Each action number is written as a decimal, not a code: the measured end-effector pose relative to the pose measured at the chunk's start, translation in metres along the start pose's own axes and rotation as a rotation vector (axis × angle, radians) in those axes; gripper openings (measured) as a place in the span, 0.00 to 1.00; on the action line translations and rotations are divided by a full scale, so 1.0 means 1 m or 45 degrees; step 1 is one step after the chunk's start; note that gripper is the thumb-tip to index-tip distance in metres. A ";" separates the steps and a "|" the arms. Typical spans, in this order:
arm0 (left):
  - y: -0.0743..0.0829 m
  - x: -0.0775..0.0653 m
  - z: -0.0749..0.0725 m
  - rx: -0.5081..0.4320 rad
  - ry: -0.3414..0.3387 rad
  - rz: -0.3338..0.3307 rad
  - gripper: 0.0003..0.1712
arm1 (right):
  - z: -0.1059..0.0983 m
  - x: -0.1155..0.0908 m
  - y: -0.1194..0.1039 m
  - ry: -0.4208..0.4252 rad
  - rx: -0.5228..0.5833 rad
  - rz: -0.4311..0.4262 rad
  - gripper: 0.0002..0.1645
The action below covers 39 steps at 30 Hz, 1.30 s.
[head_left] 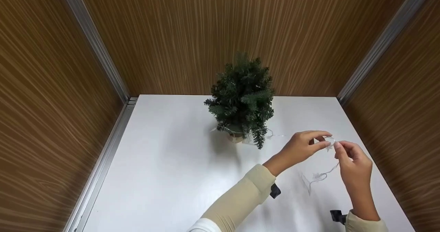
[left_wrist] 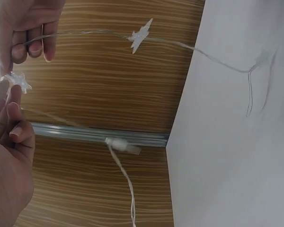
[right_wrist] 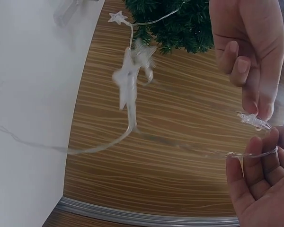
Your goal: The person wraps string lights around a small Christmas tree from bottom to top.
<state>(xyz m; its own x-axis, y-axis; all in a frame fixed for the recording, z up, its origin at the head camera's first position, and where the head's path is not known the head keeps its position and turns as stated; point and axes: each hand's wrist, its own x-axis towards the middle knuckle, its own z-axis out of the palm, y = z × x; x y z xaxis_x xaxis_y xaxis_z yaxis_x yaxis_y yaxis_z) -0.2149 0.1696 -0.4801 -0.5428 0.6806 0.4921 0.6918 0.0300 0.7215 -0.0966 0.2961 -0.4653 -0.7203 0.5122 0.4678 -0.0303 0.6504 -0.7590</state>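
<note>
A clear string of star lights point(head_left: 319, 177) hangs from my hands over the right side of the white table. My left hand point(head_left: 306, 145) pinches it between thumb and forefinger. Close beside it, my right hand point(head_left: 355, 161) grips the same string with thumb and forefinger. One star point(right_wrist: 253, 120) lies between the fingertips of both hands. Cord also runs through the right hand's curled fingers, as the right wrist view shows. Another star point(left_wrist: 140, 36) dangles on the cord away from the hands. To their left stands a small green artificial Christmas tree point(head_left: 242, 94).
More clear cord point(head_left: 270, 134) lies around the tree's light-coloured base point(head_left: 236, 139). Wood-grain panels point(head_left: 172, 36) with metal edge strips enclose the white table point(head_left: 154, 163) at the back and sides. A white connector point(left_wrist: 118, 143) hangs on the cord in the left wrist view.
</note>
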 end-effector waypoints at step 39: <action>0.002 0.058 -0.043 -0.201 0.158 -0.197 0.09 | 0.014 -0.022 -0.008 -0.120 0.080 -0.079 0.07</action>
<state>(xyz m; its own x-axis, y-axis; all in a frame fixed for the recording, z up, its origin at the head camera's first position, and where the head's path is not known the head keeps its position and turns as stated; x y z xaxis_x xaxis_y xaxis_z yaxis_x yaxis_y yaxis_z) -0.2653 0.1782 -0.4291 -0.6974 0.5816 0.4187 0.5184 0.0059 0.8551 -0.0906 0.2721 -0.4758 -0.7773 0.4152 0.4726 -0.1181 0.6416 -0.7579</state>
